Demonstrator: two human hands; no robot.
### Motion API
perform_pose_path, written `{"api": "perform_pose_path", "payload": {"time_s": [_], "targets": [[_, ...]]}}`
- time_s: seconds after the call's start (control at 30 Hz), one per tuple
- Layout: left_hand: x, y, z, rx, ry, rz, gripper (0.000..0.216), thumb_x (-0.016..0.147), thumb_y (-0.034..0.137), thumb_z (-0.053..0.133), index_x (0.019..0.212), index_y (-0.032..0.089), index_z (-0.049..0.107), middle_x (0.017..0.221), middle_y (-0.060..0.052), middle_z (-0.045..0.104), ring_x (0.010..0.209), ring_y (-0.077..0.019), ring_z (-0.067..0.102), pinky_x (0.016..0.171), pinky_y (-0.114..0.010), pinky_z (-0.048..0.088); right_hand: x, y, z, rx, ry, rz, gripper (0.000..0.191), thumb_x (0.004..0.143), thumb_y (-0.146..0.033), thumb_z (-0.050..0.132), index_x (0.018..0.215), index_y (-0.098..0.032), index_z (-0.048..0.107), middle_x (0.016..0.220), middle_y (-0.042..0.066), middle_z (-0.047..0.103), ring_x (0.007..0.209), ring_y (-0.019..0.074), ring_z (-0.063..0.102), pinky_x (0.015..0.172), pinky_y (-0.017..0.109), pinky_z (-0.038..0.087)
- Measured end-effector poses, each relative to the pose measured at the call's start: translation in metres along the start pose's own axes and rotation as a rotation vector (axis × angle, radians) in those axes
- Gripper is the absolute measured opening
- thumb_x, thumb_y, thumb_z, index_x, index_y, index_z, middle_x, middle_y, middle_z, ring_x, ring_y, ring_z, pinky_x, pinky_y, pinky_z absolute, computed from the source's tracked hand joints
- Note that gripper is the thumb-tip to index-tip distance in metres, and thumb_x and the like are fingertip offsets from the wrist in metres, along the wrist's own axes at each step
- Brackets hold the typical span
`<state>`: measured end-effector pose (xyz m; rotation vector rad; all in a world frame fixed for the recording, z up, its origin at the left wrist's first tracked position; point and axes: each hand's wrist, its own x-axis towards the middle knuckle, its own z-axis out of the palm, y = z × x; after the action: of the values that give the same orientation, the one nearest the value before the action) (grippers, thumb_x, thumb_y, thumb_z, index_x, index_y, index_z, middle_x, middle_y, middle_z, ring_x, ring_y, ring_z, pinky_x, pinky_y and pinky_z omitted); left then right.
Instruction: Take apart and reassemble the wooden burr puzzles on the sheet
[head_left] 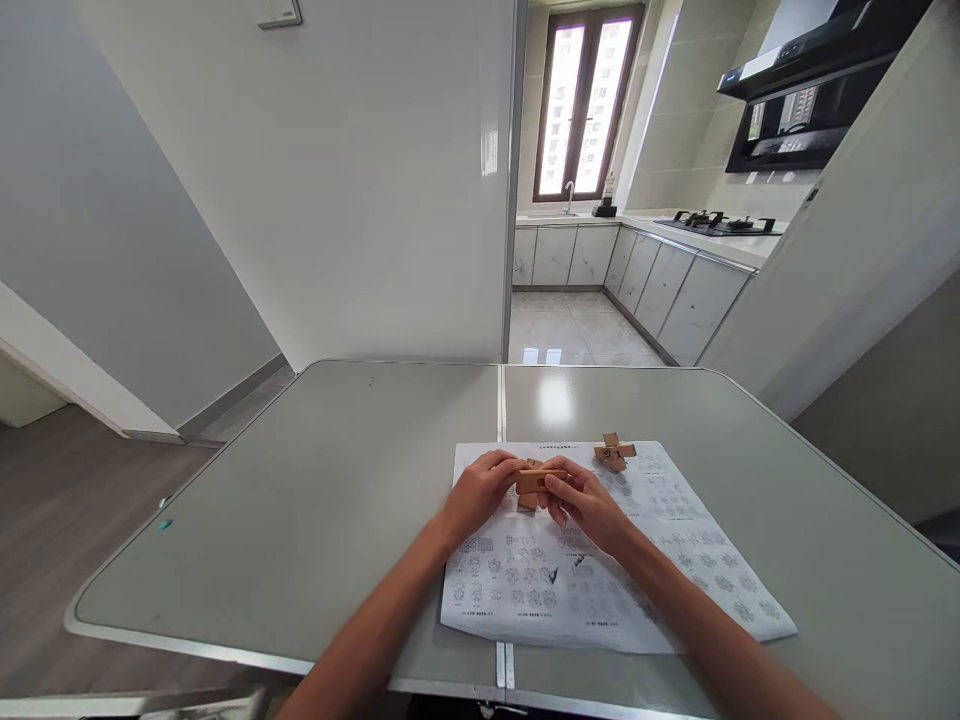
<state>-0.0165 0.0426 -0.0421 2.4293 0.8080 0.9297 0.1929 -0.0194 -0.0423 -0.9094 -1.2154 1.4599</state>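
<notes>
Basically, right hand pinches a wooden bar near the bar's right end, thumb on the face toward the wearer, fingers behind it. Left hand has its fingers bent and bunched, tips up at the bar's left end; can't tell whether they grip or only steady, contact is too small to read. Key relation: bar sits between the two hands, above the far-left part of the printed sheet, long axis side to side, roughly parallel to the sheet's far edge. Behind it a second wooden piece runs crosswise, showing above and below the bar; can't tell if the two are joined or just held together. Right hand has the firmer hold by my read. Outward from there: a wooden cluster of crossed pieces lies at the sheet's far edge, toward its far right corner, beyond and to the right of the right hand, so that hand is the nearer one. Right forearm crosses the sheet's near-right part; left forearm comes in off its left edge. Table extends past the sheet on both sides.
</notes>
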Motion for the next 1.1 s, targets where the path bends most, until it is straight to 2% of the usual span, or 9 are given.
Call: {"api": "perform_pose_path", "payload": {"time_s": [0.1,0.2,0.33,0.47,0.53,0.67,0.87,1.0,1.1], "targets": [[0.002,-0.002,-0.001,0.003,0.029,-0.023,0.026,0.105,0.034,0.048,0.115,0.028,0.071,0.112,-0.005,0.073,0.100,-0.0208,0.068,0.091,-0.036,0.055,-0.002,0.001,-0.005,0.037,-0.033,0.014,0.046,0.084,-0.065,0.072,0.098,-0.024,0.059,0.067,-0.001,0.064,0.044,0.0121,0.048,0.047,0.027,0.038],[0.002,-0.002,-0.005,0.020,0.073,-0.124,0.027,0.106,0.037,0.047,0.112,0.027,0.071,0.106,-0.004,0.074,0.095,-0.0202,0.069,0.087,-0.033,0.053,-0.003,-0.002,-0.009,0.079,-0.019,0.000,0.045,0.085,-0.066,0.070,0.097,-0.024,0.057,0.063,-0.003,0.059,0.040,0.0109,0.042,0.046,0.028,0.034],[0.000,0.002,-0.007,0.060,0.110,-0.302,0.031,0.106,0.044,0.042,0.115,0.024,0.065,0.083,0.000,0.073,0.067,-0.0170,0.065,0.069,-0.029,0.049,0.003,-0.004,-0.008,0.062,0.142,-0.037,0.040,0.092,-0.063,0.062,0.094,-0.024,0.058,0.058,-0.006,0.045,0.047,0.0118,0.032,0.048,0.027,0.027],[-0.001,0.005,-0.003,0.112,0.056,-0.340,0.035,0.106,0.044,0.040,0.131,0.024,0.053,0.069,0.004,0.068,0.058,-0.0174,0.062,0.061,-0.027,0.043,0.009,0.000,-0.012,-0.132,0.302,-0.032,0.047,0.092,-0.068,0.058,0.077,-0.024,0.053,0.057,-0.007,0.033,0.050,0.0124,0.026,0.048,0.027,0.020],[-0.002,0.005,-0.001,0.154,0.036,-0.353,0.034,0.106,0.045,0.039,0.129,0.023,0.053,0.064,0.005,0.066,0.056,-0.0184,0.062,0.059,-0.027,0.040,0.011,0.002,-0.018,-0.314,0.288,-0.030,0.050,0.091,-0.069,0.058,0.071,-0.023,0.052,0.057,-0.006,0.035,0.051,0.0129,0.029,0.049,0.027,0.022],[-0.002,0.005,0.002,0.219,-0.006,-0.388,0.031,0.106,0.045,0.038,0.118,0.023,0.056,0.066,0.003,0.068,0.057,-0.0195,0.063,0.058,-0.027,0.038,0.014,0.002,-0.033,-0.634,0.156,-0.013,0.053,0.091,-0.068,0.056,0.066,-0.021,0.055,0.057,-0.004,0.043,0.054,0.0133,0.037,0.052,0.027,0.025],[-0.002,0.007,0.000,0.328,-0.072,-0.439,0.029,0.103,0.045,0.043,0.097,0.023,0.062,0.070,-0.001,0.070,0.063,-0.0196,0.065,0.059,-0.028,0.037,0.015,0.004,-0.042,-0.853,0.078,0.036,0.050,0.094,-0.065,0.052,0.070,-0.021,0.058,0.055,-0.004,0.049,0.051,0.0134,0.041,0.050,0.026,0.025],[-0.002,0.010,-0.001,0.381,-0.073,-0.446,0.030,0.100,0.044,0.049,0.085,0.022,0.062,0.076,-0.003,0.070,0.067,-0.0190,0.065,0.060,-0.028,0.037,0.014,0.008,-0.038,-0.911,0.159,0.004,0.042,0.096,-0.061,0.050,0.083,-0.023,0.063,0.066,0.000,0.068,0.058,0.0180,0.058,0.054,0.027,0.036],[-0.003,0.010,0.000,0.404,-0.058,-0.422,0.031,0.099,0.045,0.051,0.082,0.022,0.061,0.079,-0.004,0.070,0.070,-0.0187,0.064,0.061,-0.028,0.038,0.014,0.014,-0.032,-1.021,0.255,-0.032,0.037,0.100,-0.056,0.046,0.095,-0.023,0.063,0.073,0.002,0.073,0.064,0.0210,0.066,0.059,0.029,0.040]]}}
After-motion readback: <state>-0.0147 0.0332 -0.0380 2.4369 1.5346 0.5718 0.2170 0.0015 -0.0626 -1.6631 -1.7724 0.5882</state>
